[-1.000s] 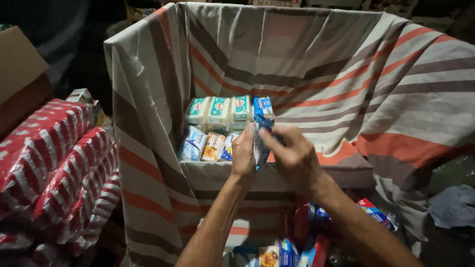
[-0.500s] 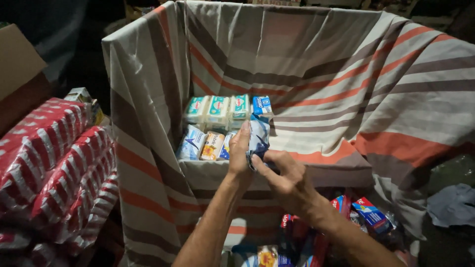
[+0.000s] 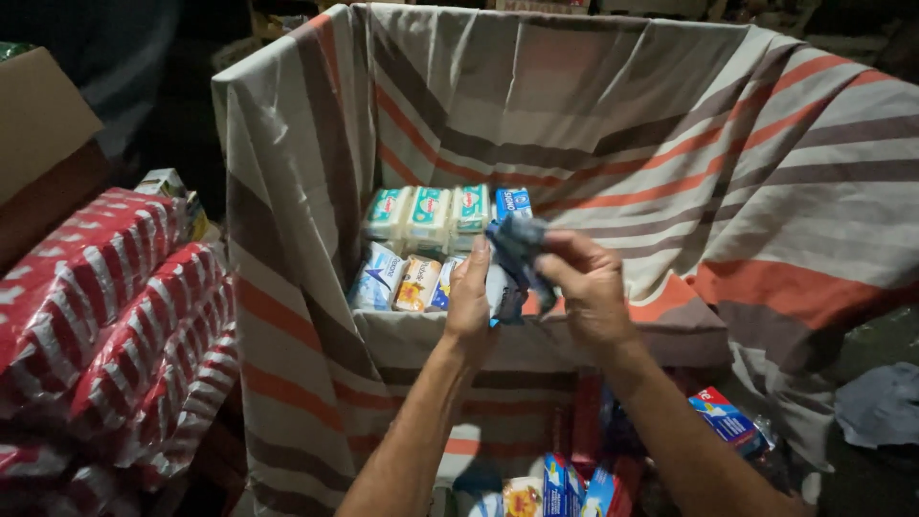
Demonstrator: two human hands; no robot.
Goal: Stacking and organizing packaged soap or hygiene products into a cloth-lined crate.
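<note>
A large box lined with a striped grey, white and orange cloth (image 3: pixel 613 124) stands in front of me. Small packets stand in rows in its left corner: pale green ones (image 3: pixel 426 213) behind, white and orange ones (image 3: pixel 402 280) in front. My right hand (image 3: pixel 586 287) grips a blue packet (image 3: pixel 517 251) above the box's near edge. My left hand (image 3: pixel 470 299) is beside it, palm flat against a packet standing in the front row, fingers straight.
Red-and-white wrapped bundles (image 3: pixel 105 325) are stacked at the left, with a brown cardboard box (image 3: pixel 38 124) above them. More blue and red packets (image 3: pixel 555 483) lie low between my arms, and a blue packet (image 3: pixel 725 418) lies at the right. Dark cloth (image 3: pixel 876 407) sits far right.
My right hand dropped toward the packets below, then came back up to the box's near edge with a blue packet. My left hand stayed at the front row.
</note>
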